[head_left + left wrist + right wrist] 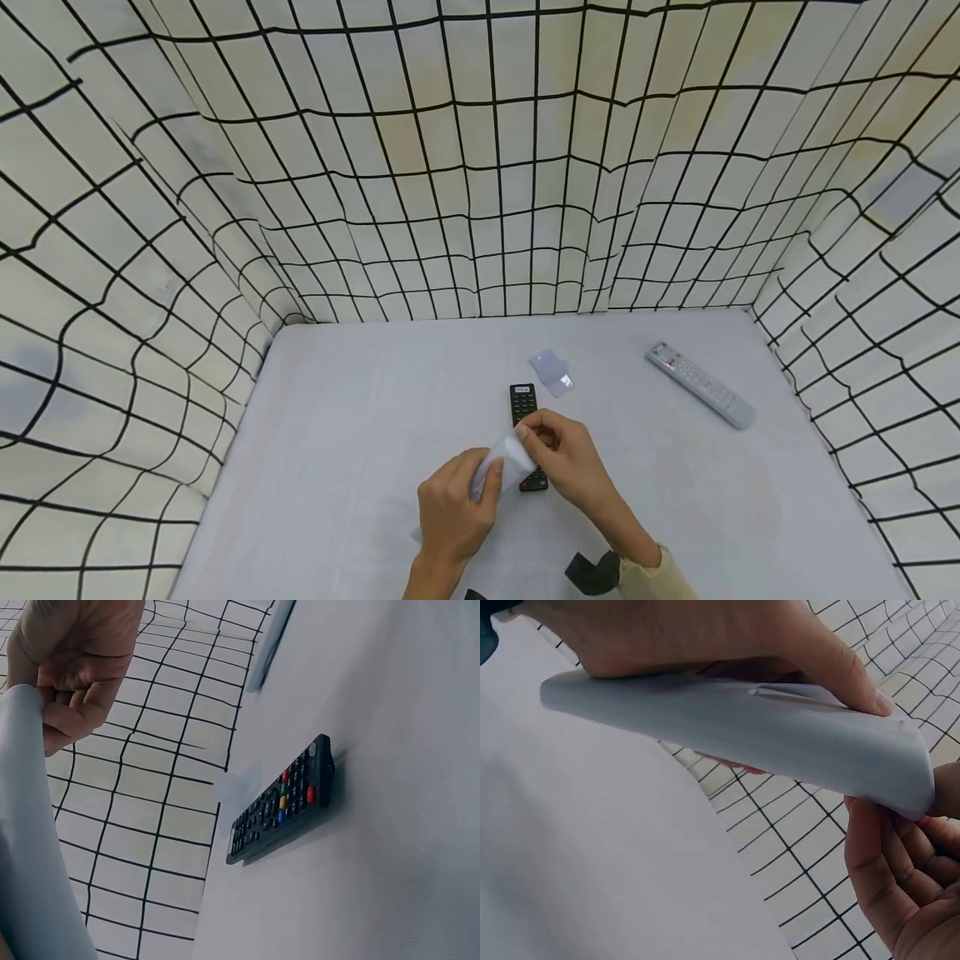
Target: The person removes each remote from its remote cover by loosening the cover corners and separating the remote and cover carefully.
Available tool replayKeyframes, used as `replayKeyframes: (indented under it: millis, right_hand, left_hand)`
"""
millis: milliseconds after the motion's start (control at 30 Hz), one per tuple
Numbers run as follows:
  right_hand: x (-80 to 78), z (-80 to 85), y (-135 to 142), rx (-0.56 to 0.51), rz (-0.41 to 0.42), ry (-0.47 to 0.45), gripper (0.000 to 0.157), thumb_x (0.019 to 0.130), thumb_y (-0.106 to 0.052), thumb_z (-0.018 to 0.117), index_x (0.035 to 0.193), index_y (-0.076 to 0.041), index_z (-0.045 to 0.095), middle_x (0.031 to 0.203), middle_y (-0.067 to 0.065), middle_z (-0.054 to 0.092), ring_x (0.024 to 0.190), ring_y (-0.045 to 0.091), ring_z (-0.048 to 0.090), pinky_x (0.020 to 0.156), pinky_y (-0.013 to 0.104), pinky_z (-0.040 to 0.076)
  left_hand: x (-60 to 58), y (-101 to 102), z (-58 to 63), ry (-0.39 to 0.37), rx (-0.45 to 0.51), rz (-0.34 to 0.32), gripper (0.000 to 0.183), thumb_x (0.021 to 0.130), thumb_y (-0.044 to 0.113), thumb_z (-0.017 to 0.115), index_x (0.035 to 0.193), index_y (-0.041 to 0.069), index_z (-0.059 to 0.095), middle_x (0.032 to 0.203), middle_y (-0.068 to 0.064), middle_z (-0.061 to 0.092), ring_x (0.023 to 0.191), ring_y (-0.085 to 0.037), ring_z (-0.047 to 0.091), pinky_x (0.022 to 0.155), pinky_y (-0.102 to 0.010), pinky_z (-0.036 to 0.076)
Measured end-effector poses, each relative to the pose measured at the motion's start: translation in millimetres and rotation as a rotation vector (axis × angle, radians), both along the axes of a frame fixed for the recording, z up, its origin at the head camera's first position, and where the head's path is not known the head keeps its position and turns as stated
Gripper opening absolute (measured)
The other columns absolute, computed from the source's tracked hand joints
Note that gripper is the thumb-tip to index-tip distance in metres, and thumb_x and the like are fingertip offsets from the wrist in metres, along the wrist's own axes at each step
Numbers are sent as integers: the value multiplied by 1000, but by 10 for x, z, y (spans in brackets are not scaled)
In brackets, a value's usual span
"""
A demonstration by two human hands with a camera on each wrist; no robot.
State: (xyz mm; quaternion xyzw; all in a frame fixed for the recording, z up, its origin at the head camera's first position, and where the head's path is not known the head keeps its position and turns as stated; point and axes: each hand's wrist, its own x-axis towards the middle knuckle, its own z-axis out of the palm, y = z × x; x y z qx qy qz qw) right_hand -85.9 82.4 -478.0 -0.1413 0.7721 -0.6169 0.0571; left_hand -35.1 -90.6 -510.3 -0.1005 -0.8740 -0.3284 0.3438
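Where hands meet: above black remote [527, 425].
Left hand [450, 508]: pinches sleeve [504, 462].
Right hand [562, 454]: pinches sleeve's other end.

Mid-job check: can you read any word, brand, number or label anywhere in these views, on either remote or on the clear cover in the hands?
No text reads.
Black remote: a pale label patch at its top end, too small to read; in the left wrist view its key markings are blurred.
White remote: button legends too small to read.
Translucent cover, held by left hand and right hand: no print visible.
Clear sleeve on the table: none visible.
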Motion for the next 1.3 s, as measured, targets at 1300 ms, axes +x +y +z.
replayKeyframes:
  millis: [1300]
  right_hand:
    - [161, -253, -36, 619, -141, 887, 33, 108, -31, 55, 118, -5, 72, 99, 7, 76, 86, 16, 75, 69, 24, 60]
  left_hand:
    - [-2, 181, -116, -168, -43, 199, 22, 99, 30, 73, 95, 8, 76, 81, 1, 68, 58, -6, 60, 50, -18, 46]
